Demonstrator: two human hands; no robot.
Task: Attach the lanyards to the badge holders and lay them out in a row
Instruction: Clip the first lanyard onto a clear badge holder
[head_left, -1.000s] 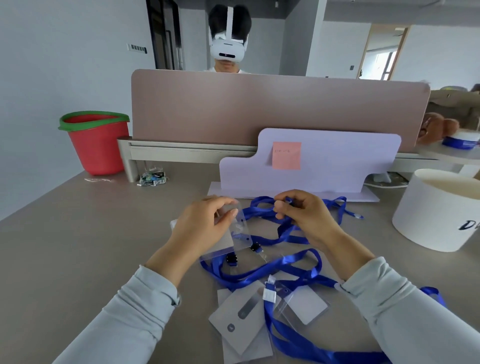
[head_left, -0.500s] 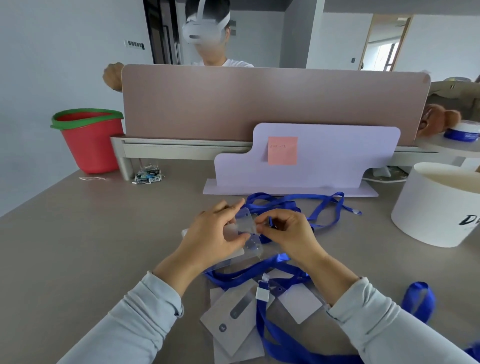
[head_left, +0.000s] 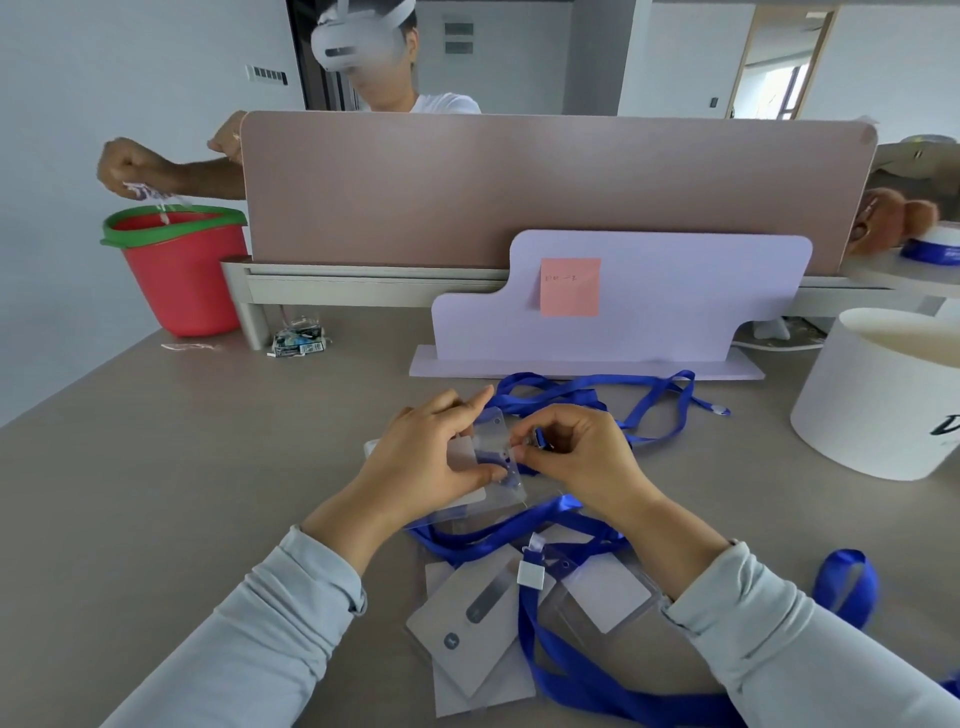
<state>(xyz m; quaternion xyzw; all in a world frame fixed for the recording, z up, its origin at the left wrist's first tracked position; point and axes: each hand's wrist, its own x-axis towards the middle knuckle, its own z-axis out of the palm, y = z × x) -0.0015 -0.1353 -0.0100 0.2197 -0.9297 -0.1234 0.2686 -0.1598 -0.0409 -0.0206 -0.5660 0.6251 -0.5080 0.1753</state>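
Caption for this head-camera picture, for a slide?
Badge assembly: left hand holds a clear badge holder while right hand pinches a blue lanyard clip beside it.

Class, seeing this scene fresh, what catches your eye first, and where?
In the middle, the left hand holds a clear badge holder while the right hand pinches the end of a blue lanyard beside it. A red bucket stands far left; a pink sticky note sits on the lilac board.

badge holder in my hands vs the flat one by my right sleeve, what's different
The held badge holder is raised and tilted; the flat badge holder lies on the table. The left hand grips the held one, the right hand pinching a clip beside it; no hand holds the flat one. Both are clear with white cards.
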